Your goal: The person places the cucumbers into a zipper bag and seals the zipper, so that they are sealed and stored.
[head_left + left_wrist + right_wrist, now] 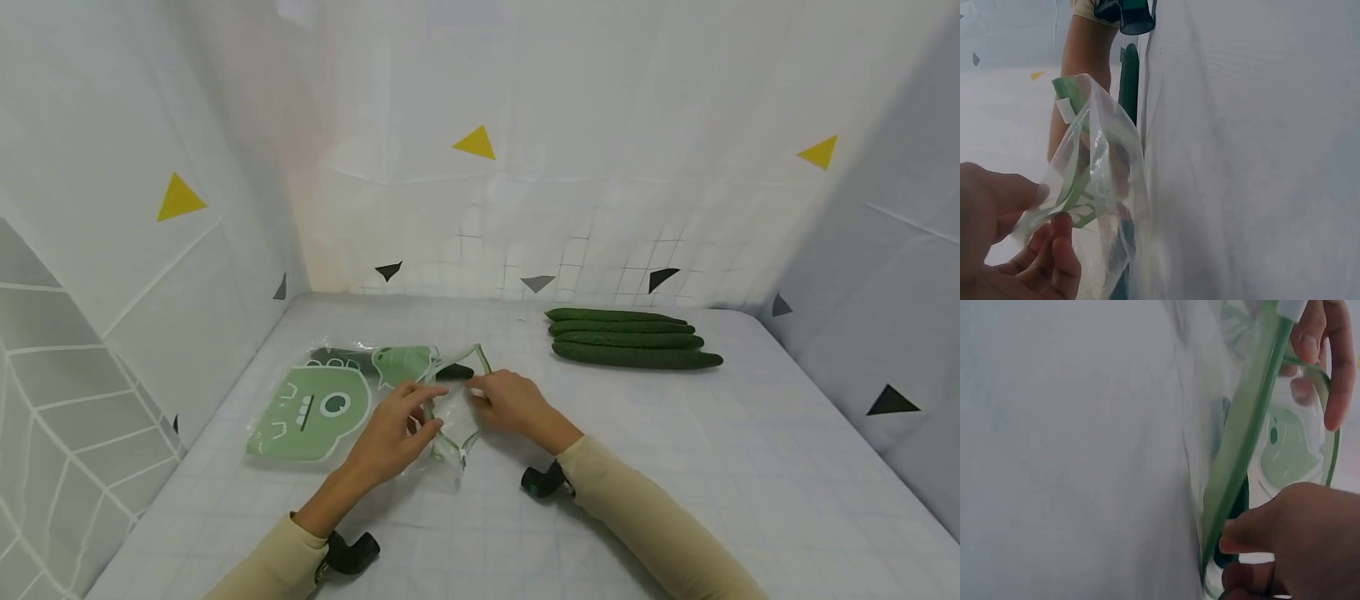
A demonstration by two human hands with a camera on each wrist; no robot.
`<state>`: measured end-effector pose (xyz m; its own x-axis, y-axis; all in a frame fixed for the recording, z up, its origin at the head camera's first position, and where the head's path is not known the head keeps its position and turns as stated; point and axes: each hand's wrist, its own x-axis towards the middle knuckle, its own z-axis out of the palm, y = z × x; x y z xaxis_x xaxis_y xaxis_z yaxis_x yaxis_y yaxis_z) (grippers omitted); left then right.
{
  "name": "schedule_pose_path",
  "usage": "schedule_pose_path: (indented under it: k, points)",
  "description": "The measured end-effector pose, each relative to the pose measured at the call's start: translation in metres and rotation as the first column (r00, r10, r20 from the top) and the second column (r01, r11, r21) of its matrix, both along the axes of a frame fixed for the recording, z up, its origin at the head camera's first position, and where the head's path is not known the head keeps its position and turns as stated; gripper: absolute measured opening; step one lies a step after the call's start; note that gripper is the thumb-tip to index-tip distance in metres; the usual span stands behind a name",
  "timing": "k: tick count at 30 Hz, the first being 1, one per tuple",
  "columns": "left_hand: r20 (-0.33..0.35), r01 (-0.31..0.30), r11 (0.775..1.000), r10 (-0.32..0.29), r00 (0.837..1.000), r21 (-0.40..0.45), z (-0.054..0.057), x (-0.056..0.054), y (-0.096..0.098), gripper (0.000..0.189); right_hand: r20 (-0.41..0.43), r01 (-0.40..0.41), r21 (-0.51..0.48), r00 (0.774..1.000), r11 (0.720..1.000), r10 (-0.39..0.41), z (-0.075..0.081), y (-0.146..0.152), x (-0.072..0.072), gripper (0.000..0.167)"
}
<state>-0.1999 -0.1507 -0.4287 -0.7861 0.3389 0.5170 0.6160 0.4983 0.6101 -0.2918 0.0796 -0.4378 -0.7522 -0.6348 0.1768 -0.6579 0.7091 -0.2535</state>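
Note:
A clear zip bag (281, 417) with a green cartoon monster print lies left of centre, its mouth spread toward the right. A dark green cucumber (455, 372) lies mostly inside it, one end sticking out of the mouth. My left hand (393, 429) pinches the near edge of the bag's mouth between thumb and fingers; the green zip strip (1077, 165) with a white slider (1065, 110) shows beyond them. My right hand (513, 402) is at the cucumber's protruding end, thumb and fingers around it, beside the green-edged rim (1241, 450) in the right wrist view.
Several cucumbers (633, 339) lie side by side at the back right of the white-covered table (750, 467). White sheets (600, 100) with yellow and black triangles enclose the back and sides. A black wrist camera (352, 553) is on the left wrist, another (542, 482) on the right.

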Motion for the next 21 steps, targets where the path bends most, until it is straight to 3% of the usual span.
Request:
schedule_pose_path:
  k: [7,11,21]
  points:
    - [0.107,0.02,0.998,-0.027,0.994,0.064,0.006,0.001,0.0,0.047,-0.031,0.006,-0.118,0.999,0.993,-0.01,0.015,0.036,0.0,0.023]
    - [0.161,0.03,0.993,-0.048,0.986,0.117,0.009,0.002,0.001,0.051,-0.039,0.059,-0.156,0.997,0.986,-0.066,0.024,0.068,-0.001,0.023]
    - [0.192,0.02,0.99,-0.047,0.98,0.143,0.01,0.004,0.001,0.053,-0.007,0.226,-0.206,0.973,0.952,-0.233,0.035,0.155,-0.014,0.026]
